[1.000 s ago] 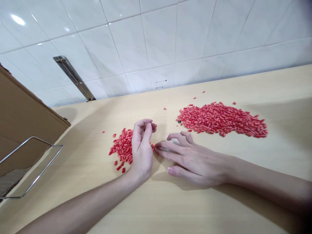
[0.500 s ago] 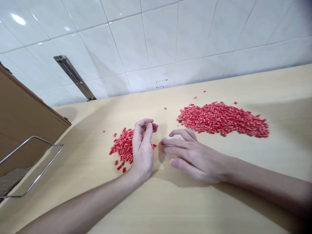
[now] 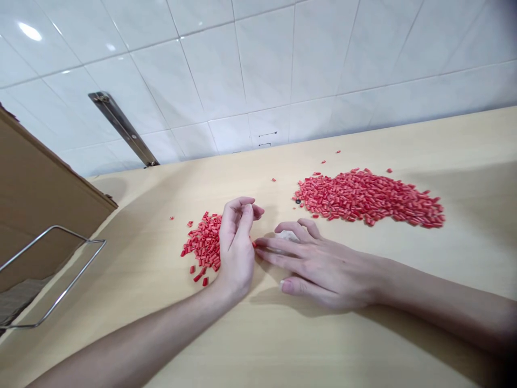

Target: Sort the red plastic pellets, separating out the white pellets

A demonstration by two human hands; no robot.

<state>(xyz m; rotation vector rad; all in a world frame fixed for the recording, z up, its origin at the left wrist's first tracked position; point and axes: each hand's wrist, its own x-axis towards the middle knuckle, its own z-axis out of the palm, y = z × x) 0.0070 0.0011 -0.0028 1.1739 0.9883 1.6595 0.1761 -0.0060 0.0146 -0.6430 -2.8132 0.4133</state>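
My left hand (image 3: 238,248) rests on its edge on the pale table, fingers curved up with the thumb near them, beside a small pile of red tube pieces (image 3: 204,242). Nothing shows in its grasp. My right hand (image 3: 311,261) lies palm down with its fingers spread, two fingertips at a red piece by the left palm. Under the right fingers is a whitish, translucent thing (image 3: 287,235), mostly hidden. A larger pile of red pieces (image 3: 367,196) lies beyond the right hand, with a small black ring (image 3: 298,201) at its left end.
At the left stand a cardboard box (image 3: 44,199) and a bent metal wire frame (image 3: 76,280). A metal bar (image 3: 125,129) leans by the tiled wall (image 3: 266,59). A few loose red pieces lie between the larger pile and the wall.
My right fingers have stretched left toward the left palm, and more of the whitish thing shows. The left hand has barely moved.
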